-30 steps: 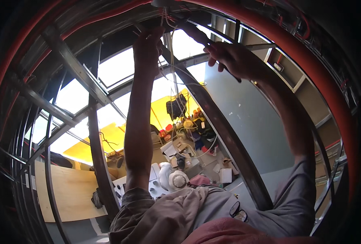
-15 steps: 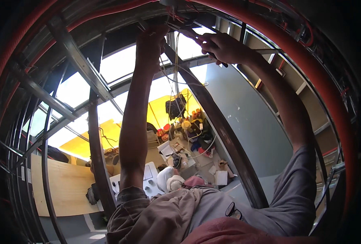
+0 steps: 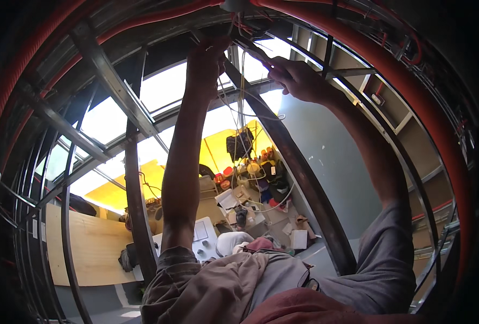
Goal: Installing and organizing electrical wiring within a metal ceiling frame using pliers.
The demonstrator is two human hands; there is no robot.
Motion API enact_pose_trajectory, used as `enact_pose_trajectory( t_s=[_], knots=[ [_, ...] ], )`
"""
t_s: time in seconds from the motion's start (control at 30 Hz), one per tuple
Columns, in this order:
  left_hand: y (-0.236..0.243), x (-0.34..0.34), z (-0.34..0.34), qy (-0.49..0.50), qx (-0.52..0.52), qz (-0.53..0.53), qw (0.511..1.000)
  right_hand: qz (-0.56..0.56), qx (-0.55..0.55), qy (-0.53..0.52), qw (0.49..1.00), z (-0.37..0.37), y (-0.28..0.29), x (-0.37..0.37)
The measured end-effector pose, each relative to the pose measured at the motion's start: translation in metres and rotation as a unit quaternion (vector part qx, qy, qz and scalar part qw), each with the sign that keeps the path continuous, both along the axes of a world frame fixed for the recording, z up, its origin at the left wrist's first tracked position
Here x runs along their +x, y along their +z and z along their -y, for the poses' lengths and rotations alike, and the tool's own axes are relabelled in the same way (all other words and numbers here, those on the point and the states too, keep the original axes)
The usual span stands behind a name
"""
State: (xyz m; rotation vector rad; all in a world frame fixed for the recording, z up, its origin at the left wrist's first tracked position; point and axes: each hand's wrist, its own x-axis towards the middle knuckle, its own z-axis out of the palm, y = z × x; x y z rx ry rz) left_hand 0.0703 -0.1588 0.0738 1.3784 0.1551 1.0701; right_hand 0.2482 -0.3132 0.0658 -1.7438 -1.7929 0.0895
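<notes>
Overhead, my left hand (image 3: 206, 65) is closed around thin wires beside the bunch hanging from a grey round fitting (image 3: 234, 4). My right hand (image 3: 293, 75) grips a dark hand tool, apparently pliers (image 3: 255, 51), angled up toward those wires and my left fingertips. What the tool's tip touches is too small and dark to tell. Loose pale cables (image 3: 242, 113) dangle below my hands in long loops. Red corrugated conduit (image 3: 326, 24) curves from the fitting along both sides.
Metal framing (image 3: 104, 75) and a long dark beam (image 3: 304, 178) cross around me. Below are plywood (image 3: 88, 243), a yellow sheet (image 3: 212, 146), piled bags and boxes (image 3: 299, 237), a white board (image 3: 199, 237) and a partly hidden person in white (image 3: 231, 243). A grey panel stands right (image 3: 331, 162).
My right hand rose with the tool toward my left hand, then dropped slightly. My left hand has shifted a little right in view, along with the surroundings.
</notes>
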Motion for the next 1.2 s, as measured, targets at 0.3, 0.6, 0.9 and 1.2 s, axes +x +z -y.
enact_pose_trajectory(
  t_s=[0.3, 0.6, 0.9, 1.2],
  knots=[
    [0.002, -0.003, 0.000, -0.001, 0.016, -0.022, 1.000, 0.046, 0.028, -0.047, 0.997, -0.030, 0.010, -0.008],
    [-0.003, 0.002, -0.009, 0.094, 0.185, -0.058, 0.977, 0.074, 0.126, -0.061, 0.987, -0.035, -0.020, -0.012],
    [-0.012, 0.013, -0.019, 0.214, 0.432, -0.008, 0.876, 0.336, -0.145, -0.109, 0.924, 0.013, 0.089, -0.061],
    [-0.003, 0.016, -0.018, 0.435, 0.685, -0.026, 0.583, 0.297, -0.157, -0.124, 0.934, 0.001, 0.100, -0.056]
  ],
)
